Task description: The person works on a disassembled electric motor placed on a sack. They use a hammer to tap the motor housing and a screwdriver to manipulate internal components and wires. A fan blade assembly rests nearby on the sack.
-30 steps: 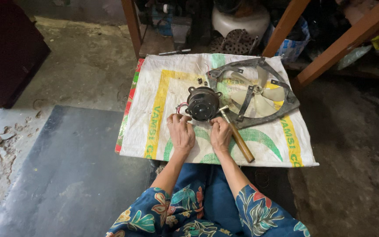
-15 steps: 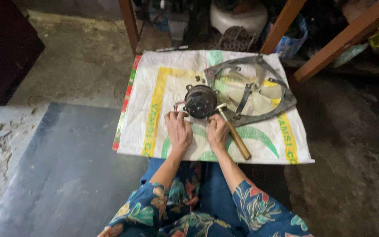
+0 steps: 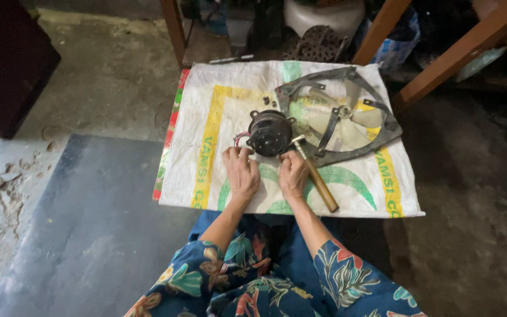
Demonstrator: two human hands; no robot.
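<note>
down at the middle of the frame, on a white woven sack (image 3: 218, 176) spread over the floor, both hands are on the job. left hand (image 3: 241, 171) lies palm-down with fingers loosely curled at the lower left edge of the small dark fan motor (image 3: 270, 132), right where the red wires (image 3: 240, 138) come out; whether it pinches them i cannot tell. right hand (image 3: 293, 174) rests curled beside the motor's lower right, just touching or nearly touching the hammer (image 3: 315, 176), whose wooden handle runs down toward the lower right; it is not clearly wrapped around it. right of centre lies the grey fan frame (image 3: 382, 136) with pale blades (image 3: 347, 120), its rim touching the motor's side. two tiny dark bits, maybe screws (image 3: 269, 100), sit above the motor. my read: to work well here, steady the motor with the left hand, keep the wires free of any strain, and keep those small bits from rolling off the sack.
</note>
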